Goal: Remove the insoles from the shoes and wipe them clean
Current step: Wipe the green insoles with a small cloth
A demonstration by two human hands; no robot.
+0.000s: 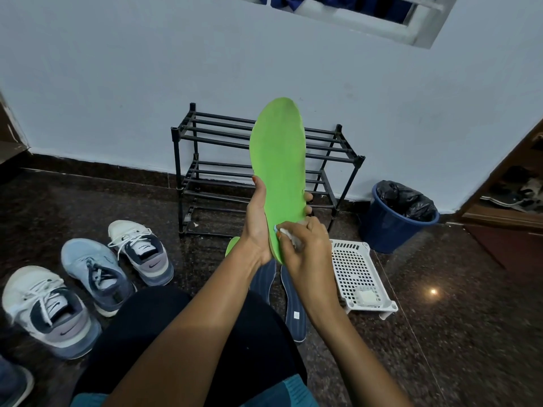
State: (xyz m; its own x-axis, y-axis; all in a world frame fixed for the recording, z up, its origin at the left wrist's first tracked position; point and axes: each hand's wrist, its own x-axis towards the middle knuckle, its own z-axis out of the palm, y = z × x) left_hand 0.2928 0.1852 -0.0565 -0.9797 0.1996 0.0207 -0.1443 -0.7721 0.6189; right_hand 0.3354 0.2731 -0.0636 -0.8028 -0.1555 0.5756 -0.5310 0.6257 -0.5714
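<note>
The person holds a green insole (277,160) upright, toe end up. The left hand (257,230) grips it low down, thumb on one edge and fingers curled round the other. The right hand (308,248) pinches a small white wipe (289,235) and presses it on the heel end, just beside the left palm.

The main risk is probably the long upper part, which stands free of any support. If it is soft, it may bend away when the wipe moves toward the toe, so that end could get only a light pass. A harder push might fold it or work it out of the grip. It would then drop on the floor (440,348), among the blue insoles (293,304) and a second green one (232,246) lying below the arms.

The wipe is small and may soil quickly, smearing dirt rather than lifting it. Nothing shows which insoles on the floor are already clean, so one could be missed.
</note>
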